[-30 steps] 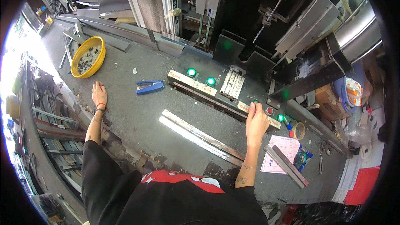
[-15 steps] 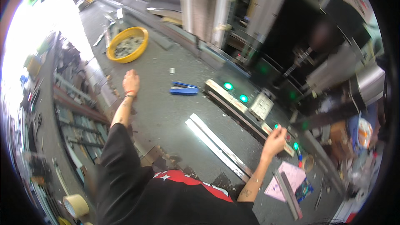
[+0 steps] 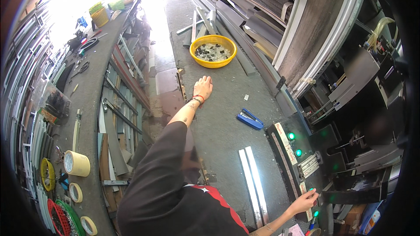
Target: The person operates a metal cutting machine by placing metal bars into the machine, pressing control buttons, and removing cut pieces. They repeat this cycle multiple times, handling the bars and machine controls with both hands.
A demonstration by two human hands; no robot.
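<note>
My left hand (image 3: 203, 87) lies on the grey bench with its fingers curled together, close to a yellow bowl (image 3: 235, 53) of small dark and pale pieces. Whatever may be under those fingers is hidden. At the lower right, my right hand (image 3: 305, 201) has its fingers bunched at a push button (image 3: 311, 189) on the control panel (image 3: 286, 147), beside a green light. Two shiny metal strips (image 3: 253, 179) lie side by side between my arms. A blue stapler (image 3: 250, 119) rests beyond them, with a small white piece (image 3: 246, 97) nearby.
Along the right stands a dark machine (image 3: 350, 148) with green lit buttons. Long metal profiles (image 3: 262, 30) are stacked at the back. On the left bench sit tape rolls (image 3: 77, 163), scissors (image 3: 81, 68) and baskets (image 3: 65, 216). A rack of strips (image 3: 122, 105) fills the gap between benches.
The view has swung left, so the bench and bowl appear farther right. My left hand stays on the bench near the bowl, and my right hand stays at the panel.
</note>
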